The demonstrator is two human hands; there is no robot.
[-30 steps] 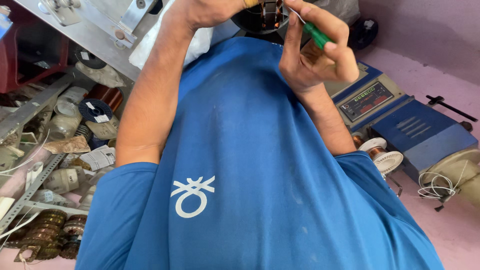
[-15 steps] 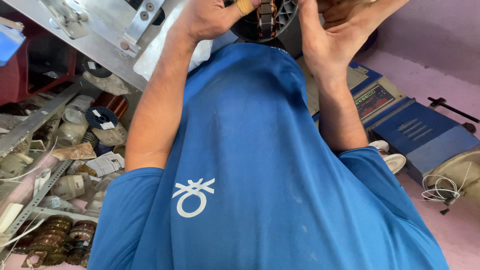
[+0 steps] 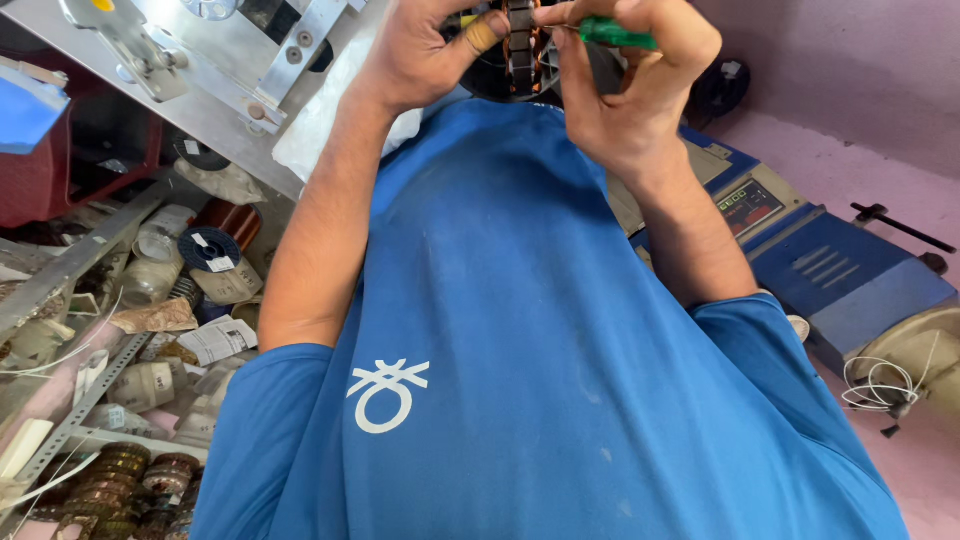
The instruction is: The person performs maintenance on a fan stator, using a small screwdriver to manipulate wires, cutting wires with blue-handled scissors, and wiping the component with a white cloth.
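Both my hands are raised at the top edge, over my blue shirt (image 3: 520, 330). My left hand (image 3: 425, 55) grips a round stator (image 3: 520, 50) with dark teeth and copper windings; its thumb wears a tan wrap. My right hand (image 3: 640, 95) is shut on a green-handled tool (image 3: 615, 35), with the tip against the stator's right side. The upper part of the stator is cut off by the frame.
A grey metal machine frame (image 3: 200, 70) stands at the upper left. Below it, shelves hold wire spools (image 3: 210, 250) and copper coils (image 3: 120, 480). A blue weighing scale (image 3: 800, 260) sits on the pink floor at right, beside a loop of white wire (image 3: 880, 385).
Half a second ago my right hand was spread open beside the stator with no tool showing. Now it is closed on the green tool at the stator again.
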